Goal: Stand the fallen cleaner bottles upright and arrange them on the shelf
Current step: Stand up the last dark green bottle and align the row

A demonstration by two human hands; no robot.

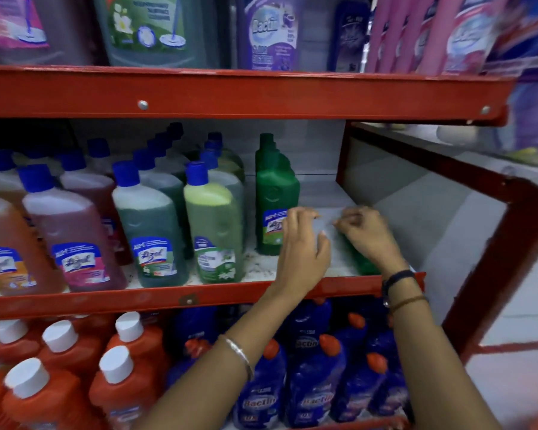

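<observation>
Orange bottles with white caps [59, 336] and blue Bactin bottles [308, 383] fill the bottom tier closest in, below both forearms. Past them runs the red front lip [168, 297] of the middle shelf, and both hands reach over it. Left hand [302, 243] hovers with fingers bent and spread, gripping nothing, just in front of an upright dark green bottle [274, 193]. Right hand [367, 234] is curled over a fallen green bottle [365, 262] lying at the shelf's front edge; whether the fingers are closed on it I cannot tell. Bare white shelf board [326, 193] lies open between the hands and behind them, up to the red end frame [479, 181]. Leftward stand blue-capped bottles [149, 225] labelled Lizol, green and pink. On the tier above, a purple bottle [271, 32] reads Bactin.
</observation>
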